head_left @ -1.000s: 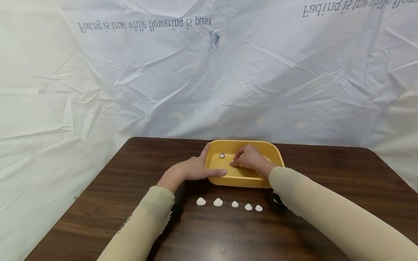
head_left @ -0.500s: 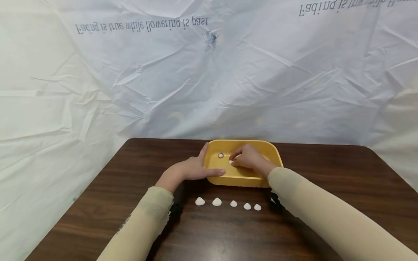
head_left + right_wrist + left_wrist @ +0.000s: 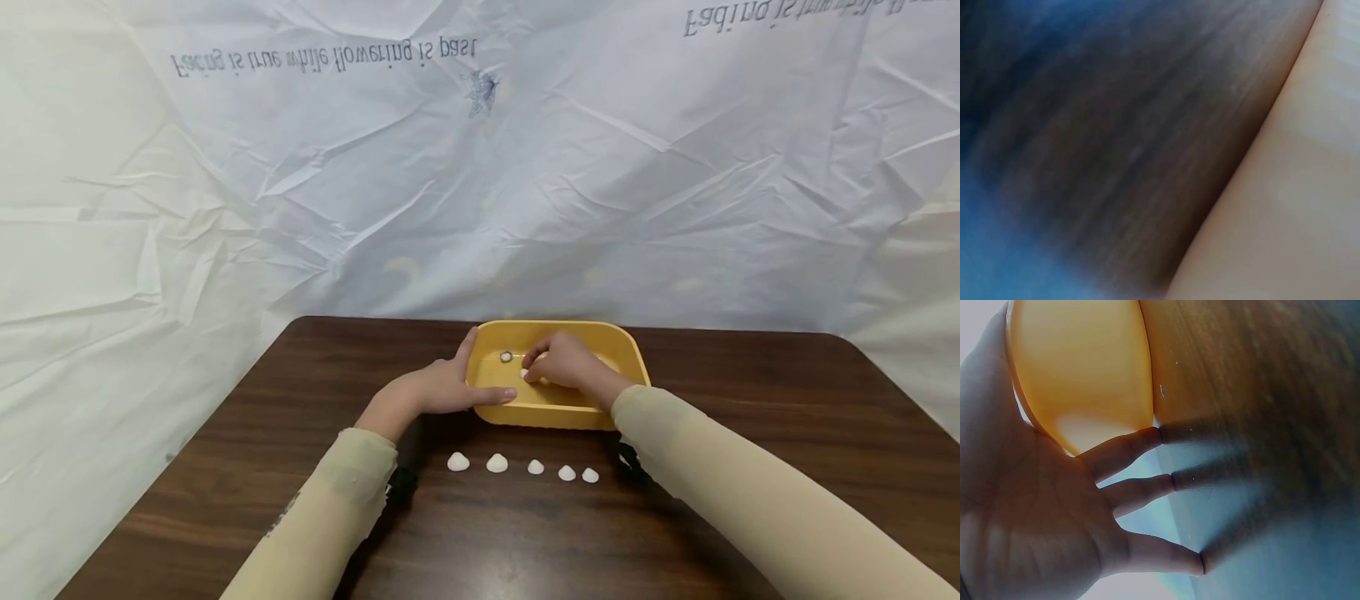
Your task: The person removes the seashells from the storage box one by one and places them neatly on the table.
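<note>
My left hand [image 3: 447,385] is spread at the left end of a yellow plastic basin [image 3: 562,415], its thumb lying straight over the front rim. In the left wrist view its other fingers reach down beside the basin's wall to the table. Inside the basin my right hand [image 3: 572,363] bends its fingers and pinches a small white seashell [image 3: 524,374] just above the floor of it. Another small round white piece with a dark edge [image 3: 506,357] lies in the basin's back left. The right wrist view has only the basin's outer wall [image 3: 1285,206] and blurred table.
In front of the basin several white seashells [image 3: 497,463] lie in a row on the dark wooden table [image 3: 300,367]. A white printed sheet [image 3: 420,208] hangs behind the table and along its left side.
The right fingers loosened slightly around the small shell, then moved a little left with it. The left hand and the basin hold their place; the row of shells is unchanged.
</note>
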The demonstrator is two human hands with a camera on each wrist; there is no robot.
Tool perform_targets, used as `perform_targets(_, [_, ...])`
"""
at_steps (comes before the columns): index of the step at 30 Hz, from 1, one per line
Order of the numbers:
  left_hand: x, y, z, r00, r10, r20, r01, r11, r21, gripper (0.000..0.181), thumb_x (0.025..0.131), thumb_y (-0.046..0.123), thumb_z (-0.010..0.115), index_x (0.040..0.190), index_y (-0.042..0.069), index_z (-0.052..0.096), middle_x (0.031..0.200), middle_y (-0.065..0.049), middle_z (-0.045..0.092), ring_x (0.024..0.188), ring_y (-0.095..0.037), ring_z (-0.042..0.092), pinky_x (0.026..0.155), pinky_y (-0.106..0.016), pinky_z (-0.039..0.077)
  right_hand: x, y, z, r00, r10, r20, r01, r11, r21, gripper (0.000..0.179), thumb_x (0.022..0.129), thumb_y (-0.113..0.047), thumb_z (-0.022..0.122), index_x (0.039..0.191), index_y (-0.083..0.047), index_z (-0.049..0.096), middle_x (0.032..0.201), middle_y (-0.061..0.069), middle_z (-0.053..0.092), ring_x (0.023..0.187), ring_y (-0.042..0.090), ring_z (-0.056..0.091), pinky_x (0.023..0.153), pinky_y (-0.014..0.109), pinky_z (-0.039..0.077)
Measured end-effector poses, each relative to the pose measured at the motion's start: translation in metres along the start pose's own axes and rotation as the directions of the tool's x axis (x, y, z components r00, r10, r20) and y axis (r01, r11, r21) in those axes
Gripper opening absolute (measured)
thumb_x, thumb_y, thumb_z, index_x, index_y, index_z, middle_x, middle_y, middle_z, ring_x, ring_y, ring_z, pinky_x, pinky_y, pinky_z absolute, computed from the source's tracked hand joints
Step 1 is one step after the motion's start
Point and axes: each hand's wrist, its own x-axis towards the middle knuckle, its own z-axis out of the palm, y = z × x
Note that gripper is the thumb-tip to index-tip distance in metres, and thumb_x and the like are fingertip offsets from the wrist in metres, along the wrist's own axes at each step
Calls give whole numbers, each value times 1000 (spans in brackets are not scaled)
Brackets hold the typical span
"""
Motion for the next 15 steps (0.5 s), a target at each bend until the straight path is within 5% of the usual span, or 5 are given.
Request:
perform_targets(4, [-1,1,-1,1000,4,-1,-4,1000,5,135,81,89,65,171,28,-14,141,-23,64,130,-30,64,110,-49,50,1,0,0,1000,-15,11,15,1000,-2,14,91,-18,80,102,-10,84,114,11,75,76,19,56,67,27,45])
perform_targets(10, [-2,2,-2,1000,5,4,-5,1000,5,135,81,88,66,171,28,-15,137,-22,66,126,-28,65,109,-48,51,1,0,1,999,-43,9,43,999,-25,9,90,-18,83,95,-10,81,91,6,72,72,18,56,66,28,46])
perform_targets(15, [-4,2,-2,1000,10,2,-10,1000,9,134,82,87,66,171,27,-15,136,-22,67,126,-28,65,108,-47,51,3,-2,5,988,-152,29,153,985,-75,6,89,-17,83,93,-12,79,89,1,74,77,16,59,71,29,48])
